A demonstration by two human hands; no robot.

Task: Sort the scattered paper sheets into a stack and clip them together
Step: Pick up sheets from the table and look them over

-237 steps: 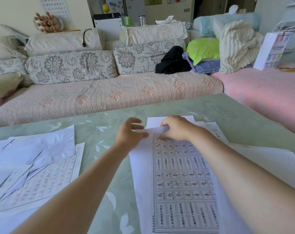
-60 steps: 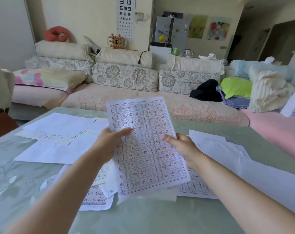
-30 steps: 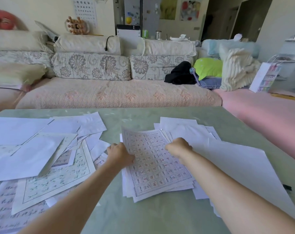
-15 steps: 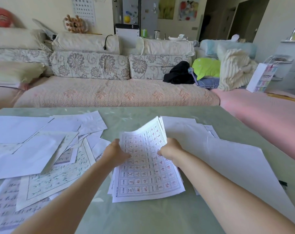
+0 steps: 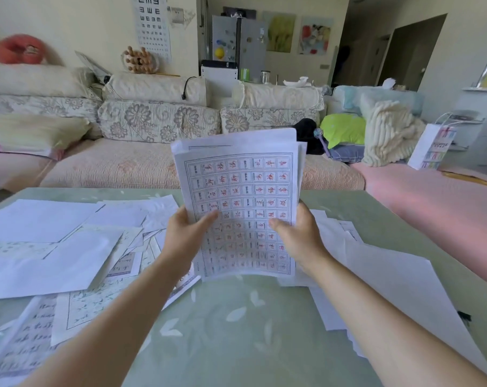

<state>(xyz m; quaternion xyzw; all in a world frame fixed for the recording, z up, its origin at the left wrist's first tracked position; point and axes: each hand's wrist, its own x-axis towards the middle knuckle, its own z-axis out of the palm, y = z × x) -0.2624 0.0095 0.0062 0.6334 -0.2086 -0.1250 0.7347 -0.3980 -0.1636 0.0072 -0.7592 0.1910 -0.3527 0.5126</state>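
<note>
White loose paper sheets (image 5: 41,247) lie mixed up on the left of the pale green leaf-pattern table (image 5: 236,331). Over the middle, the left hand (image 5: 185,236) grips the left edge of the upright stack of printed sheets (image 5: 242,185), thumb curled over the front. The right hand (image 5: 298,238) grips its right edge. More plain white sheets (image 5: 390,280) lie on the right. Two small black things (image 5: 464,316) sit by the table edge. A white striped paper bag (image 5: 432,146) stands far right; what is inside is hidden.

Bare table (image 5: 236,344) lay open near; the upright stack (image 5: 242,191) blocked the middle, scattered sheets (image 5: 55,247) the left, white sheets (image 5: 390,269) the right.
</note>
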